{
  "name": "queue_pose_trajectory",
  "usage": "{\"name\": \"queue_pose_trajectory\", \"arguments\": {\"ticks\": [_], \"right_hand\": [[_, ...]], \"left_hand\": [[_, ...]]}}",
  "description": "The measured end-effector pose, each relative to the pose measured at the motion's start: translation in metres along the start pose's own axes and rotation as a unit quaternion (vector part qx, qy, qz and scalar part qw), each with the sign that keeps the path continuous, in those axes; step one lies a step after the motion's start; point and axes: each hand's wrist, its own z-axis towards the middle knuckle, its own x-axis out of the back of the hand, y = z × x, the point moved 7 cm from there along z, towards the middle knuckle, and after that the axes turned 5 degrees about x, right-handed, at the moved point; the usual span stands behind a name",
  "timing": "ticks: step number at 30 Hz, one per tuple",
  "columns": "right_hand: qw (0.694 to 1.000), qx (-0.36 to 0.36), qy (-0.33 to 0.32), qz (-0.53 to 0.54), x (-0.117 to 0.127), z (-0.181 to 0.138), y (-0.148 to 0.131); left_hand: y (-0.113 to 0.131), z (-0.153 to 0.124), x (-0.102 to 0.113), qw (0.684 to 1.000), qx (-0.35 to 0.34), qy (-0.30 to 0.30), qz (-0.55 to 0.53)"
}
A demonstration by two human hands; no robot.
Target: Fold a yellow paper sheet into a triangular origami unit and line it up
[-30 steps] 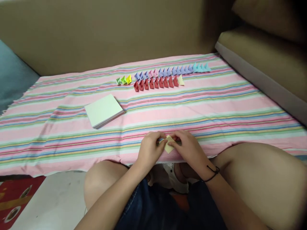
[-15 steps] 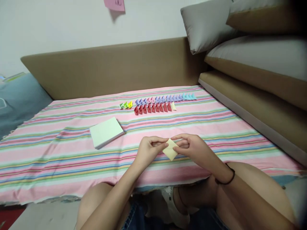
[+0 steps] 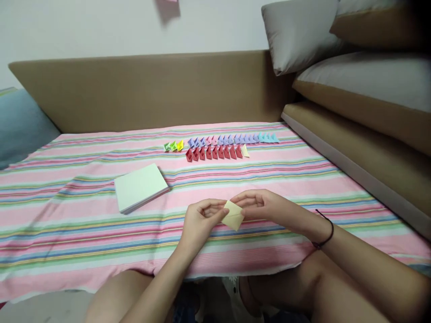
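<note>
A small pale yellow folded paper (image 3: 233, 217) is held up between both hands over the near part of the striped cloth, with a crease across its middle. My left hand (image 3: 204, 220) pinches its left corner between thumb and fingers. On the other side, my right hand (image 3: 257, 205) grips the right corner, thumb in front and fingers behind. Beyond the hands stand folded paper boats in two rows: red boats (image 3: 215, 153) in front, ending in a cream one (image 3: 245, 151), and purple, pink and blue boats (image 3: 230, 140) behind. Green and yellow boats (image 3: 173, 146) sit at the left.
A stack of pale paper sheets (image 3: 141, 186) lies left of my hands on the striped cloth (image 3: 84, 224). A brown backrest (image 3: 151, 92) runs along the wall. Grey and brown cushions (image 3: 363, 85) pile up on the right; a blue cushion (image 3: 23, 125) is at far left.
The paper has turned slightly in my fingers, and both hands sit a little further left and lower in view. The camera view has shifted. The boats stay in their rows.
</note>
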Motion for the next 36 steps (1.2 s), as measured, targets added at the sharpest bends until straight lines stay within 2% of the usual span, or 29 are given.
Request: {"name": "queue_pose_trajectory", "arguments": {"ticks": [4,9,17,24,29,32,34,36], "right_hand": [[0.993,0.024,0.048,-0.103,-0.003,-0.005,0.006],[0.956,0.047,0.107,-0.268,-0.005,-0.017,-0.001],[0.931,0.031,0.138,-0.335,-0.012,-0.028,-0.001],[0.95,0.024,0.135,-0.281,-0.009,-0.036,0.009],[0.975,0.004,0.131,-0.178,-0.006,-0.045,0.02],[0.98,-0.009,0.15,-0.133,-0.005,-0.051,0.026],[0.979,-0.015,0.159,-0.125,-0.007,-0.054,0.029],[0.98,-0.023,0.156,-0.123,-0.011,-0.055,0.034]], "left_hand": [[-0.002,-0.003,-0.008,1.0,0.01,-0.017,-0.011],[-0.013,-0.008,-0.024,0.996,0.037,-0.076,0.011],[-0.022,-0.012,-0.025,0.994,0.069,-0.084,0.022],[-0.019,-0.014,-0.026,0.986,0.093,-0.131,0.053],[-0.013,-0.018,-0.032,0.971,0.076,-0.225,0.04],[-0.013,-0.023,-0.036,0.957,0.086,-0.276,0.036],[-0.014,-0.025,-0.039,0.954,0.088,-0.284,0.046],[-0.015,-0.023,-0.039,0.961,0.07,-0.26,0.07]]}}
